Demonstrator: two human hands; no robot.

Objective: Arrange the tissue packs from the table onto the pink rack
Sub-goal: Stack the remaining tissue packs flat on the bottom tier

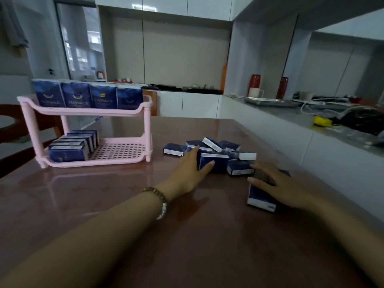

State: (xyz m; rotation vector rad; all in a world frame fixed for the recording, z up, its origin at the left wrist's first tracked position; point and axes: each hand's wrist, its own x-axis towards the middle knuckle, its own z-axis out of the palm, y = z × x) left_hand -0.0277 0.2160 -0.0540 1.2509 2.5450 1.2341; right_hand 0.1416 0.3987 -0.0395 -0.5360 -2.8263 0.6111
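Rack (87, 110), part-filled, stands left on the counter (116, 196). Left grip (193, 169) lies open against the heap (218, 151). Right grip (276, 186) lies flat, open, on a lone pack (259, 199). They look light, soft and slick, so pinch the narrow sides.

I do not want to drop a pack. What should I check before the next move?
1. Room on lower shelf: ok, its right part is bare.
2. Room on upper shelf: not ok, four packs fill it.
3. Grip of left hand on pile pack: cannot tell, it touches it.
4. Contact of right hand with near pack: ok, it rests on top.
5. Stand of rack: ok, upright.
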